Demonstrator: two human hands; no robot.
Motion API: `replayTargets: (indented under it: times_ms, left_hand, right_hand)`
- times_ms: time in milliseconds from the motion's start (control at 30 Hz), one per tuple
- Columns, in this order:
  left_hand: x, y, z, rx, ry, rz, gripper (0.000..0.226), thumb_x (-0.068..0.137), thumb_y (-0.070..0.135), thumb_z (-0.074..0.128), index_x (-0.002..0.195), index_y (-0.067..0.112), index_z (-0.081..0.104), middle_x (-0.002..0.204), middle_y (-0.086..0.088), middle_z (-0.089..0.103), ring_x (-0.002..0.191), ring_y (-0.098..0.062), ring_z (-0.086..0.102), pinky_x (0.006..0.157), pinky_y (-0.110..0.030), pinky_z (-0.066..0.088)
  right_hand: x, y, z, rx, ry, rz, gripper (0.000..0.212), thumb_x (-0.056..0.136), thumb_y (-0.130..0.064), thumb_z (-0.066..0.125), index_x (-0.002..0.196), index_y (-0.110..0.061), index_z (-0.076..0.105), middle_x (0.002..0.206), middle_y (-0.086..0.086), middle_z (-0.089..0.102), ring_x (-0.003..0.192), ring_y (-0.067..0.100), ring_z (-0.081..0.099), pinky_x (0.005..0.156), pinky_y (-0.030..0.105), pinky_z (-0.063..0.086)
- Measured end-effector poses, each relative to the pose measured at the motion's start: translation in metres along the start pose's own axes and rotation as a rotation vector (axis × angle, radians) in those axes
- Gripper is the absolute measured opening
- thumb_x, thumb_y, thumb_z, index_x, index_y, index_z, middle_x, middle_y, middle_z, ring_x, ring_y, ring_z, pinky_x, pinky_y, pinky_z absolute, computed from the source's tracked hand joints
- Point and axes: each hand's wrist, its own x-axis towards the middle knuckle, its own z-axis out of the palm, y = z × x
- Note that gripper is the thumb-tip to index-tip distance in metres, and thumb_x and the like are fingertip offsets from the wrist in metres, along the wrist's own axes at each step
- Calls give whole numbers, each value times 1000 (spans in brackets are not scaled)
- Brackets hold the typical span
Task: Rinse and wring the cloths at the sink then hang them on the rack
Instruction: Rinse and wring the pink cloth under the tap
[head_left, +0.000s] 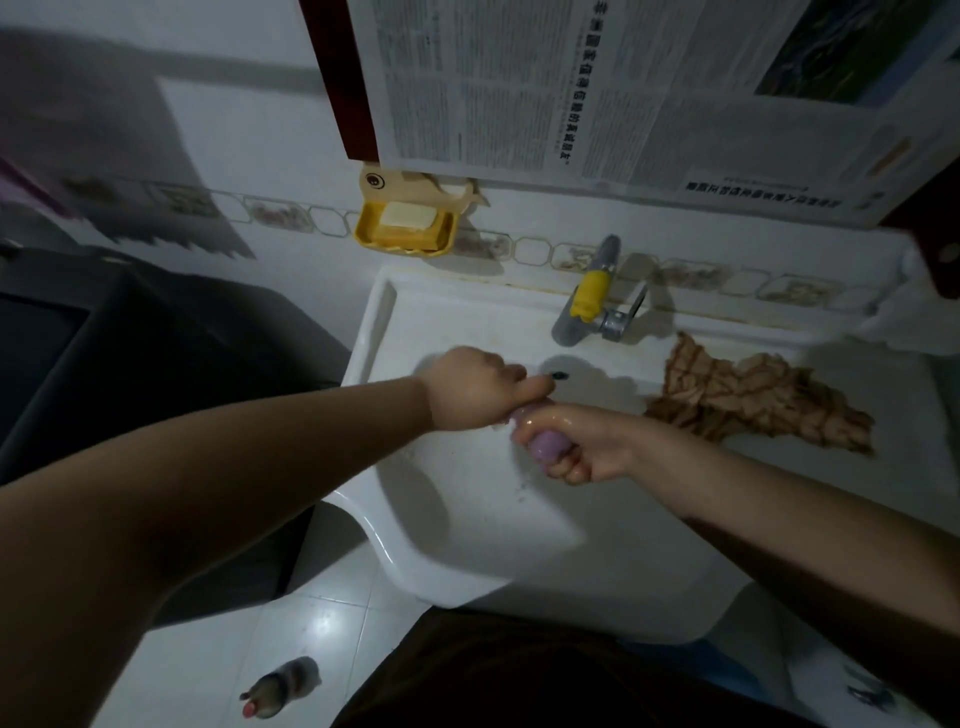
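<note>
A dark shirt (519, 675) fills the bottom, right under the camera. A bottle (280, 686) lies on the floor tiles to the left of it.

Above the shirt is the white sink (467, 519). A brown cloth (753, 400) lies crumpled in it, on the right side, below the tap (587, 296). The tap has a yellow piece on it. The drain (558, 374) is a small dark dot near the back of the sink.

On the wall, a yellow soap dish (405, 228) holds a pale bar of soap (408, 214). A newspaper (623, 93) hangs above the tap.

Both hands meet over the middle of the sink. The right hand (582, 441) is wet and curled tight around a purple cloth (540, 441), rolled up thick. The left hand (472, 389) is a fist too, with its fingers wrapped around the other end of the same cloth. That hand looks blurry. The two hands touch each other, and the purple cloth is squeezed between them, above the sink bowl and left of the brown cloth.
</note>
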Motion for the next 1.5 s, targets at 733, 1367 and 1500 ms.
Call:
replayTargets:
  times_ms: [733, 1367, 1500]
  left_hand:
    - [5, 34, -15, -2360, -970, -698, 19, 84, 33, 63, 77, 16, 60, 49, 8, 50, 37, -3, 45, 36, -12, 36]
    - [27, -8, -12, -21, -24, -21, 33, 87, 33, 39, 99, 11, 61, 55, -8, 58, 39, -28, 55, 44, -21, 27]
    - [33, -25, -22, -16, 119, 196, 19, 89, 35, 47, 94, 17, 44, 54, -4, 51, 37, -25, 49, 42, -19, 30]
  right_hand:
    - [17, 30, -19, -1262, 1009, -1451, 55, 86, -17, 58, 137, -12, 36, 120, 12, 46, 97, 28, 54, 75, 38, 55]
    - [2, -7, -1, -289, 504, -448, 18, 80, -13, 67, 64, -13, 57, 53, -3, 52, 50, 11, 50, 50, 22, 39]
    - [-7, -4, 20, 311, 279, -356, 28, 82, -5, 56, 63, -20, 43, 41, -6, 28, 32, 9, 21, 38, 12, 15]
